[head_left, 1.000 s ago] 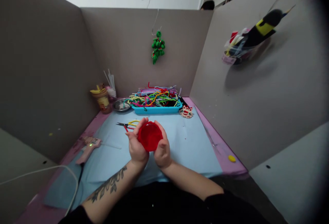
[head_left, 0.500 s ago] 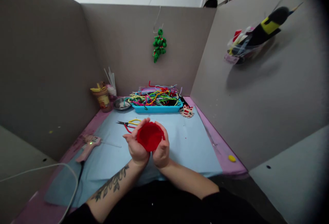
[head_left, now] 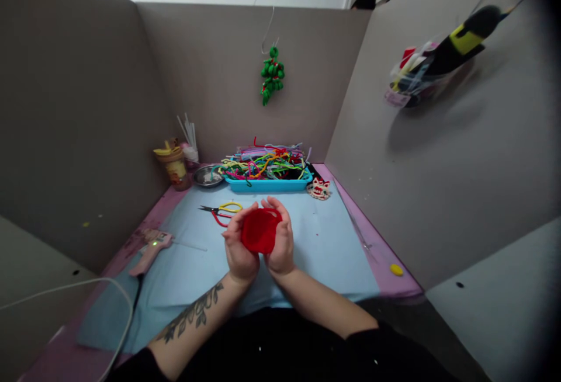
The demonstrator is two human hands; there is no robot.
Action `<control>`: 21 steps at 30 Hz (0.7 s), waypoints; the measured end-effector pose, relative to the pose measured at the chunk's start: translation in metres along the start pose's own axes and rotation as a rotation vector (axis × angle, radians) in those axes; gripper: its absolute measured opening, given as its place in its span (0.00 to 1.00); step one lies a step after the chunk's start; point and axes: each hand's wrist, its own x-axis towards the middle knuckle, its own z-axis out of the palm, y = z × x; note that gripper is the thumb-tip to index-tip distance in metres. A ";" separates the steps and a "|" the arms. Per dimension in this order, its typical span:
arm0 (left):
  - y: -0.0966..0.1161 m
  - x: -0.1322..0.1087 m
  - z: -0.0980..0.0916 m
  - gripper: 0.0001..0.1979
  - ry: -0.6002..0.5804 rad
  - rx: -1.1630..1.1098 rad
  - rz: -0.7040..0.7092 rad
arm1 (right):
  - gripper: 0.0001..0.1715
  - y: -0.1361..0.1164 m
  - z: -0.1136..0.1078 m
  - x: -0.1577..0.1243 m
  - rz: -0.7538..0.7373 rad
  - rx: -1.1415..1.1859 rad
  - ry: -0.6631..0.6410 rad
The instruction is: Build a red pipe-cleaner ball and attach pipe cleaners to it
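A red, fuzzy, bowl-shaped piece [head_left: 259,231] is cupped between both hands above the blue cloth [head_left: 315,253]. My left hand [head_left: 240,250] wraps its left side, and my right hand [head_left: 281,246] wraps its right side. The hollow of the piece faces me, and its rim looks squeezed inward. My fingers hide its outer wall and underside. Just behind my left hand lie scissors [head_left: 223,212] with one yellow and one red handle.
A blue tray [head_left: 267,185] heaped with colourful fuzzy stems stands at the back, with a metal dish [head_left: 208,176] beside it. On the left rests a pink glue gun [head_left: 151,250] with its cord. A yellow oval thing [head_left: 396,270] lies right. Grey partitions [head_left: 245,107] enclose the table.
My hands have closed in on the red piece and shifted slightly right. Its opening has become narrower and less round.
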 end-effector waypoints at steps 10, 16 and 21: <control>0.004 -0.005 0.001 0.40 -0.008 0.052 -0.154 | 0.37 -0.005 0.005 -0.016 0.071 0.024 0.043; 0.005 -0.002 0.000 0.38 -0.017 -0.005 -0.189 | 0.35 -0.007 0.005 -0.020 0.044 -0.032 0.025; 0.005 0.021 -0.004 0.33 -0.060 -0.070 -0.172 | 0.31 -0.007 0.000 -0.007 0.061 0.016 0.044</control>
